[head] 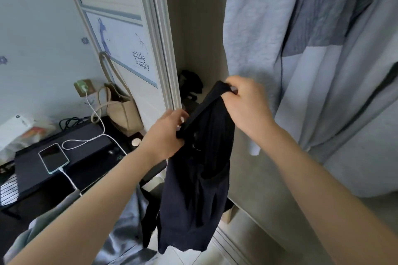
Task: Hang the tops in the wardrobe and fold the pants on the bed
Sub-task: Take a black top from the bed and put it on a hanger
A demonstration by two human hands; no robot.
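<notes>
An open gap runs between the sliding wardrobe door (137, 54) on the left and the hanging pale blue garments (301, 49) on the right, and it reaches back to the wardrobe's rear corner. A dark bundle (190, 84) lies low in that corner. The black top (193, 178), held up by the left hand (165, 135) and right hand (247, 103), hangs across the lower part of the gap. The blue garments fill the whole right side. Left of the door, a beige bag (122, 112) leans against it, above a black desk (71, 157) crowded with a phone (53, 158) and white cable (90, 135).
</notes>
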